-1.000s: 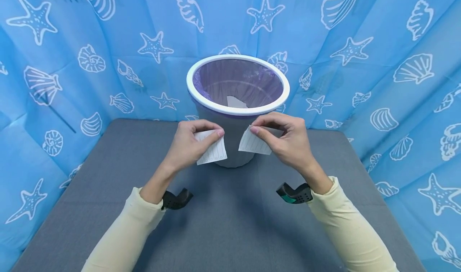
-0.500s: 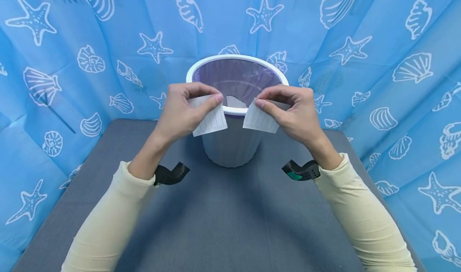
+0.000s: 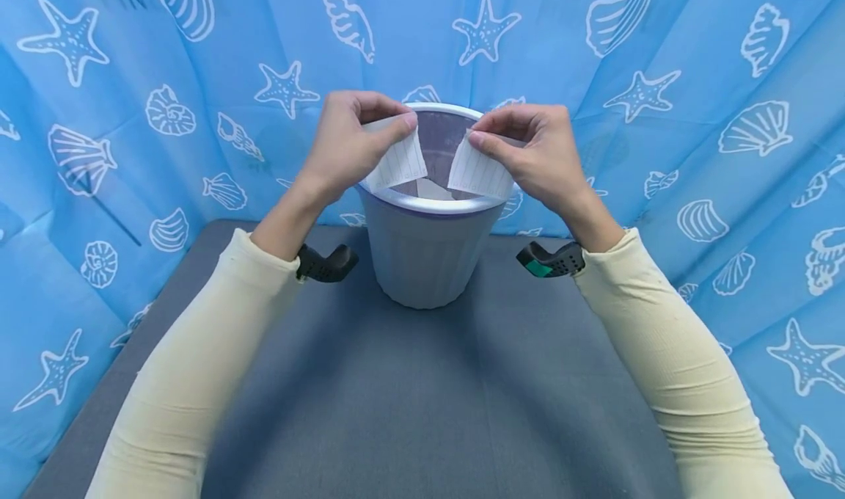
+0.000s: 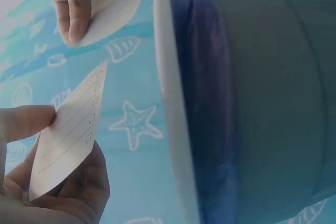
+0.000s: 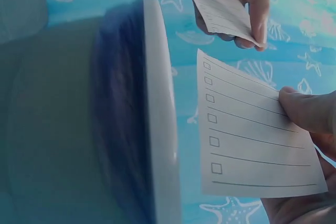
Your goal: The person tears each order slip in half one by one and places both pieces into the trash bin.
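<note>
Over the near part of a trash can [image 3: 429, 253], both hands are raised side by side. My left hand [image 3: 350, 147] pinches a piece of lined paper [image 3: 404, 163] between thumb and fingers. A similar piece of lined paper [image 3: 478, 169] is pinched in my right hand [image 3: 544, 150]. The two pieces are apart, with a gap between them. Printed checkboxes run along one edge of the right hand's paper [image 5: 247, 135] in the right wrist view. Both wrist views show the papers beyond the can's white rim [image 4: 173, 103]. Inside the can lies a white scrap [image 3: 432, 190].
The trash can has a purple liner [image 5: 118, 114] and stands at the back of a grey cloth-covered table [image 3: 422, 396]. A blue curtain [image 3: 409, 29] with white shells and starfish hangs close behind it and along both sides.
Both hands have risen and moved forward from in front of the can to over its opening, still holding the paper pieces. The can has stayed in place.
</note>
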A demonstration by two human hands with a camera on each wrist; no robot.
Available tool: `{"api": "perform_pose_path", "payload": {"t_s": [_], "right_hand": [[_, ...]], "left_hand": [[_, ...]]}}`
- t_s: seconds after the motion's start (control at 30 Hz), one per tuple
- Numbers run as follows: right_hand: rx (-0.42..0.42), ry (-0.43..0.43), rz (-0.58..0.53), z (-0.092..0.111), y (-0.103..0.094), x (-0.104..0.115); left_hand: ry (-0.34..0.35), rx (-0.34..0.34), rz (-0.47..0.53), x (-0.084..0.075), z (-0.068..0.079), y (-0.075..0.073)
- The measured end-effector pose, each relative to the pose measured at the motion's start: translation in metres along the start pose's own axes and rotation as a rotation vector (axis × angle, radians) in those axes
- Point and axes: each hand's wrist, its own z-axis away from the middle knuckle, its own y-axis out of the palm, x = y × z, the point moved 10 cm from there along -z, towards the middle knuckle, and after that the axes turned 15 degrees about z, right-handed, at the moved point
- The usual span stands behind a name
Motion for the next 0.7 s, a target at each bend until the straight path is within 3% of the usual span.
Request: {"api": "perform_pose_path", "payload": {"t_s": [0.33,0.7], "right_hand": [[0.029,0.064,-0.014,-0.026,-0.002,-0.012],[0.051,0.127,-0.018,-0.054,-0.002,-0.018]], "left_hand": [[-0.053,0.003,-0.001,-0.006,-0.029,0.005],[-0.124,-0.045,-0.010,-0.005,-0.056,-0.002]]}}
